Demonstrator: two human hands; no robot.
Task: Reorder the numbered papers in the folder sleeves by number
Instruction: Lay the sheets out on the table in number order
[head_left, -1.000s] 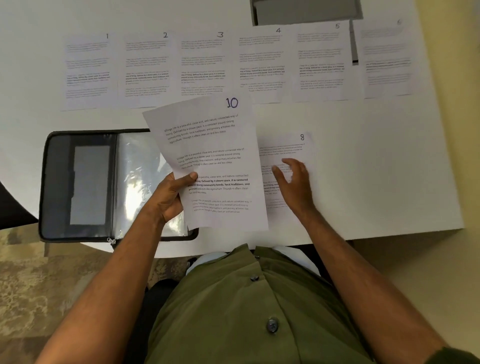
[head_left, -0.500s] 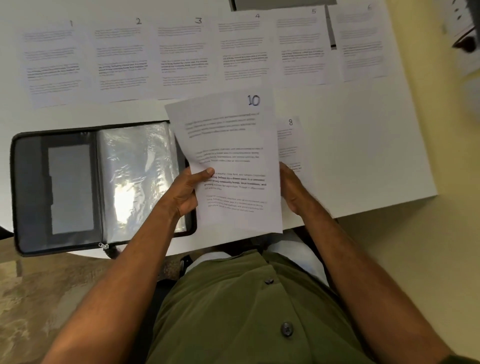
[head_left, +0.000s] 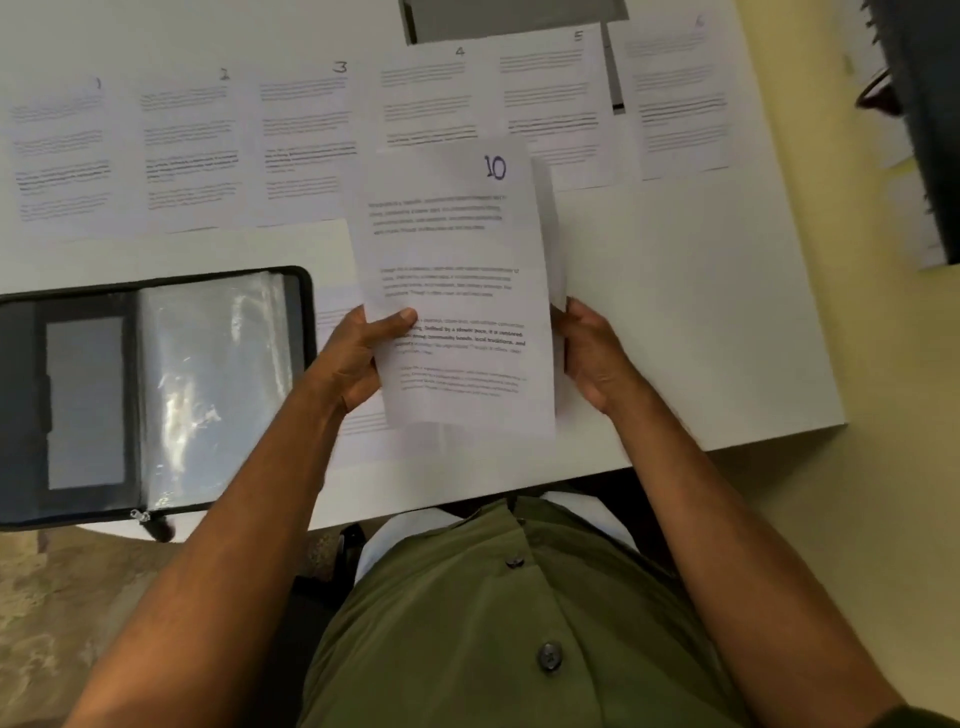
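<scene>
Since 0.5 s ago the right hand (head_left: 592, 358) has come off the table and now grips the right edge of the papers held up w/ sheet 10 (head_left: 457, 291) on top; a 2nd sheet's edge (head_left: 550, 228) peeks out behind it, number hidden. Left hand (head_left: 358, 358) pinches the left edge, thumb on the print, fingers behind. Sheet 8 no longer shows on the table. Another sheet (head_left: 343, 431) lies flat under the left wrist, mostly covered. Open folder (head_left: 156, 395) w/ clear sleeves sits left, zip edge near the table rim. Sheets 1–6 (head_left: 311, 140) lie in a row along the far side; 10 overlaps 4 and 5 in view. White table (head_left: 675, 322), yellowish floor right, mottled floor left.
</scene>
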